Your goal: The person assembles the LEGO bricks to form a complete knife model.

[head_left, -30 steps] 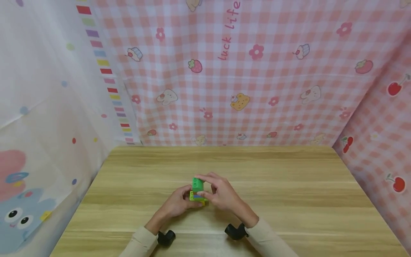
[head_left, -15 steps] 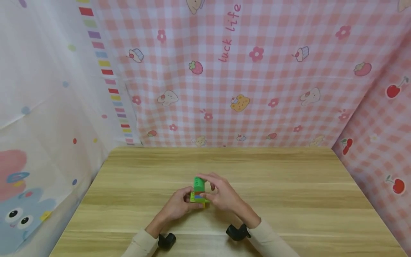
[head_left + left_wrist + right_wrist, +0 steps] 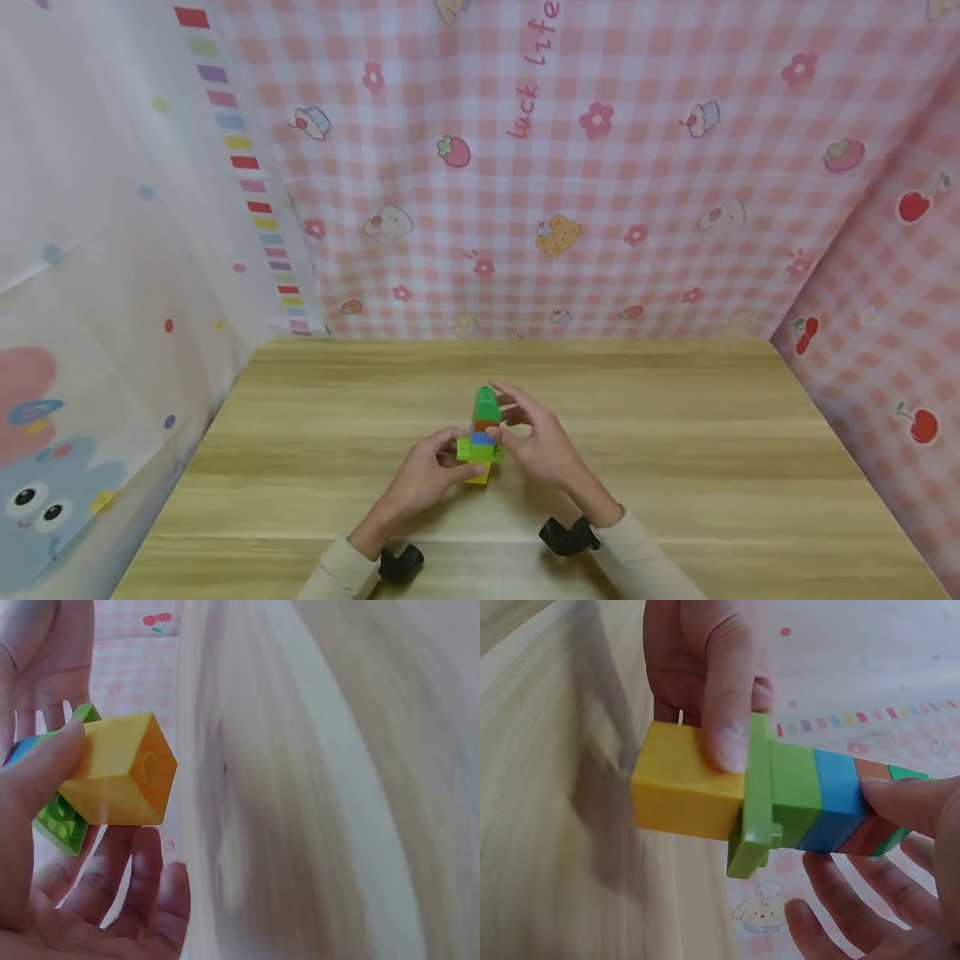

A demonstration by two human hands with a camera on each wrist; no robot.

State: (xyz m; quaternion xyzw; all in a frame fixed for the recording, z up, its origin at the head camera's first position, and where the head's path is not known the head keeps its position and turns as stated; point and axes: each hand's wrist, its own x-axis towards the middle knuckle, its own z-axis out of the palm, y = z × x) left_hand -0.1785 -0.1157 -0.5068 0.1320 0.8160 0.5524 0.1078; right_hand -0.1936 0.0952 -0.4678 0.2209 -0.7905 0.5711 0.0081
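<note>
Both hands hold one tower of toy building blocks above the table. Lowest is a yellow block point(image 3: 686, 780); above it come a wide lime-green plate point(image 3: 756, 787), a light green block point(image 3: 795, 780), a blue block point(image 3: 838, 799) and a brown block point(image 3: 487, 426). A green block point(image 3: 486, 403) with studs tops the tower. My left hand point(image 3: 431, 472) pinches the lower end, its thumb on the yellow block beside the plate. At the upper end my right hand point(image 3: 546, 443) grips the tower, its thumb on the brown block in the right wrist view.
The wood-grain table point(image 3: 315, 417) lies under both hands. A pink checked cloth point(image 3: 495, 192) hangs behind it, with a printed white cloth point(image 3: 112, 233) on the left. Black wrist mounts point(image 3: 567, 536) sit at both sleeves.
Both hands have carried the block tower right and upward in the head view. It stands taller there now, with more of the yellow block showing.
</note>
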